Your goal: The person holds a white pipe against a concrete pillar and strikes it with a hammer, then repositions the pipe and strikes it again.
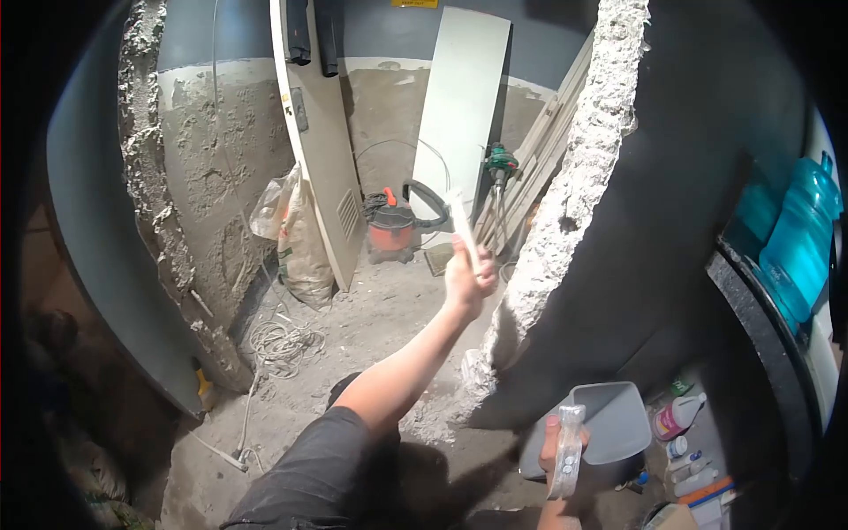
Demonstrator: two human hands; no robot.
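My left hand (466,287), at the end of my outstretched arm, is closed around a pale, straight bar (461,219) that points up and away from me. The bar is smeared by motion, so I cannot tell its kind. Just right of this hand runs the rough, broken edge of a wall (579,168), chipped to bare white masonry. Low on the right, my right hand (549,444) is wrapped round a silvery metal tool with rivets (568,455), held upright. Behind that tool stands a grey plastic bin (611,428), overlapped by it in this view.
A red-black vacuum cleaner (389,234), a filled sack (303,243) and a leaning door (318,150) stand ahead. A coiled cable (281,344) lies on the dusty floor. At right are a blue water bottle (799,238) on a counter and several bottles (678,417) below.
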